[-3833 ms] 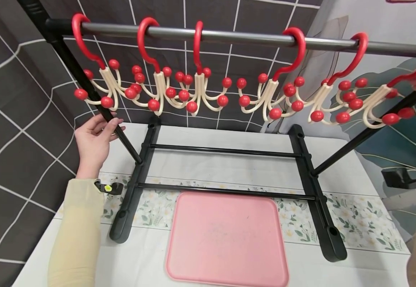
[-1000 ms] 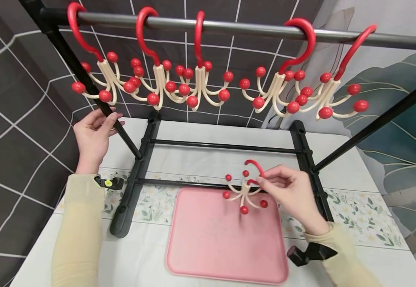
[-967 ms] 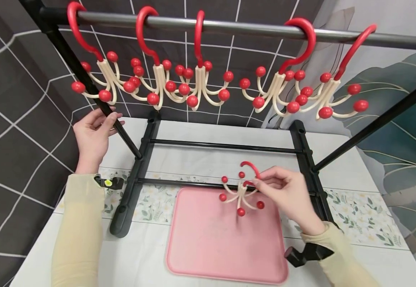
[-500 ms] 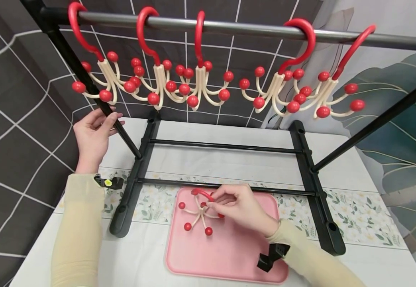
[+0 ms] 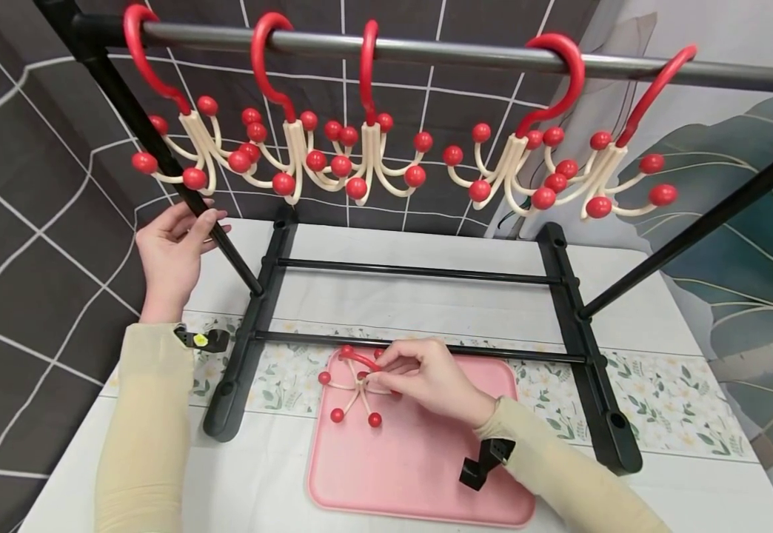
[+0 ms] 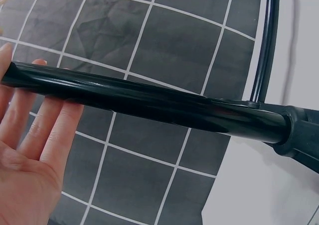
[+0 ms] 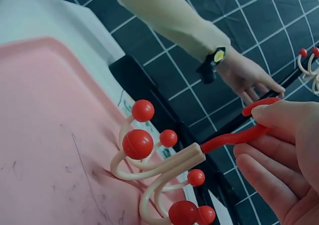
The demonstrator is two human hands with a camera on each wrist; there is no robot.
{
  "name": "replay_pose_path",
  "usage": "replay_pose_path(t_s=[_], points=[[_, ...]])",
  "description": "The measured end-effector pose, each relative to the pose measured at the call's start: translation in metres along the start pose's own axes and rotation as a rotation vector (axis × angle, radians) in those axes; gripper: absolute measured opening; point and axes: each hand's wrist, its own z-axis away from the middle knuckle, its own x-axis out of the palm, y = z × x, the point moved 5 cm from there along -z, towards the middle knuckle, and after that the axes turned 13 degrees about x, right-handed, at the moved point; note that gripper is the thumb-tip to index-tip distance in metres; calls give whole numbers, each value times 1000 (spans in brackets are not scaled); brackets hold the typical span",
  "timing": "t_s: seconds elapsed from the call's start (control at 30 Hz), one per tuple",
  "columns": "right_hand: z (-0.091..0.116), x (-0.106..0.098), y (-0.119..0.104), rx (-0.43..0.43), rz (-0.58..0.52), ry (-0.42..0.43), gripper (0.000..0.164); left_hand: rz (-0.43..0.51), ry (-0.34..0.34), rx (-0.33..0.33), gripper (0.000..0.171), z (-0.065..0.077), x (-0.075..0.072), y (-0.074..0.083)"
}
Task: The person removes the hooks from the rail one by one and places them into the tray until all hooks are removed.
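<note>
Loose hanger (image 7: 185, 160) being held by its red hook (image 7: 234, 137) over the pink tray (image 5: 420, 459), near the far left corner.

Right hand (image 5: 429, 381) is pinching the hook, thumb pressing against fingers; cream arms (image 5: 359, 400) are spreading out beside the fingertips. Whether the red balls (image 7: 137, 144) are touching the tray, cannot tell. Hanger is looking light and stiff, probably smooth plastic, so likely to be swivelling in a loose pinch; slim arms are seeming the part likeliest to snag or bend. Best hold, by judgement: low on the hook, near the stem, leaving the balls free. Left hand (image 5: 172, 259) is holding a black post (image 6: 149, 100) between thumb and fingers. Five matching hangers (image 5: 372, 148) are hanging from the metal bar (image 5: 453, 50).
</note>
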Motion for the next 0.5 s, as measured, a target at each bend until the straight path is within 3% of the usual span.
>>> replay_pose_path(t_s=[0.27,0.5], points=[[-2,0,-2,11,0,-24,8,-1,-2,12,26,0,-1,-2],[5,-9,-12,10,5,12,27,16,-5,14,28,0,-1,-3]])
